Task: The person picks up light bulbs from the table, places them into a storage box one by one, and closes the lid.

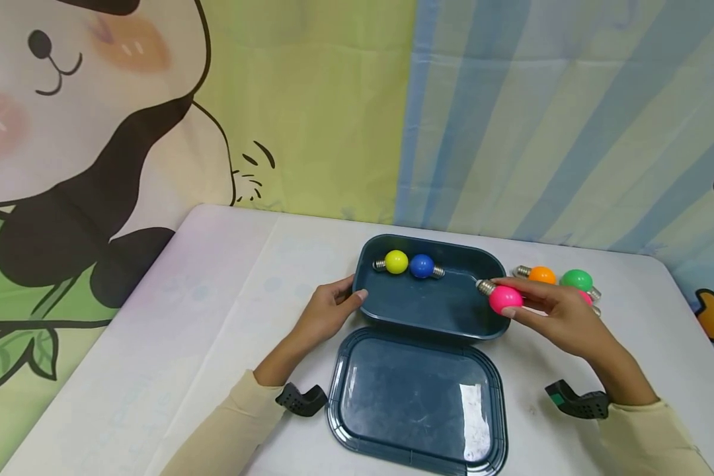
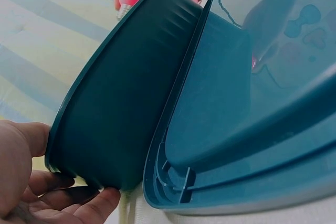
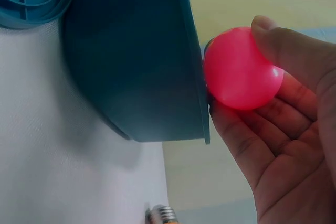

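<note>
A dark blue-green plastic box (image 1: 428, 311) stands on the table, with a yellow light bulb (image 1: 396, 262) and a blue light bulb (image 1: 422, 266) lying at its far side. At the box's left end my left hand (image 1: 327, 309) grips the wall, thumb over the rim and fingers outside and below, as the left wrist view also shows. My right hand (image 1: 562, 317) pinches a pink light bulb (image 1: 505, 299) between thumb and fingers over the box's right end. Its metal screw base points left and away; in the right wrist view the pink bulb (image 3: 241, 69) hides it.
The box's lid (image 1: 416, 396) lies on the table in front of it. To the right of the box are an orange bulb (image 1: 541, 275), a green bulb (image 1: 576, 279) and another pink bulb (image 1: 586, 297) partly behind my right hand. A printed curtain (image 1: 309, 119) hangs behind the white table (image 1: 226, 317).
</note>
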Action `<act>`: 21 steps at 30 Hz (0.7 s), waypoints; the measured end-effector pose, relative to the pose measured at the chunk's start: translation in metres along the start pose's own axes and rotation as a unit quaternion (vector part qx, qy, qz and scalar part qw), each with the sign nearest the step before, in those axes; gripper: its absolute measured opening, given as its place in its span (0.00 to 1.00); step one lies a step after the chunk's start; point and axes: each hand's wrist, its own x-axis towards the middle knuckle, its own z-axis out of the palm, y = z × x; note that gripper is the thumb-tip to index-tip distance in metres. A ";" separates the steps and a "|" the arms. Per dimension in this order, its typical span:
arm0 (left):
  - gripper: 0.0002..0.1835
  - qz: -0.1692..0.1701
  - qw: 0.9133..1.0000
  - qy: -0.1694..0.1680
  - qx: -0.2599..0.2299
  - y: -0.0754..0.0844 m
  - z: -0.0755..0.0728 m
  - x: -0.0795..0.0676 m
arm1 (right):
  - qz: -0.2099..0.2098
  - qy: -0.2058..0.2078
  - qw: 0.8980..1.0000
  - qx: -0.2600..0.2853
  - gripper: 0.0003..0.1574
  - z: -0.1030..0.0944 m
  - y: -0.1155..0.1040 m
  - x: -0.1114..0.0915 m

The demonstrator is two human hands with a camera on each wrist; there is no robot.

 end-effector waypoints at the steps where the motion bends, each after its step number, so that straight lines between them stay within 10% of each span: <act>1: 0.31 0.000 1.000 0.000 0.000 0.000 0.000 0.000 | -0.002 -0.002 1.000 -0.005 0.27 0.000 0.000 0.001; 21: 0.31 -0.002 1.000 0.004 0.019 0.003 0.000 -0.002 | -0.001 -0.027 1.000 -0.006 0.27 0.004 0.002 0.021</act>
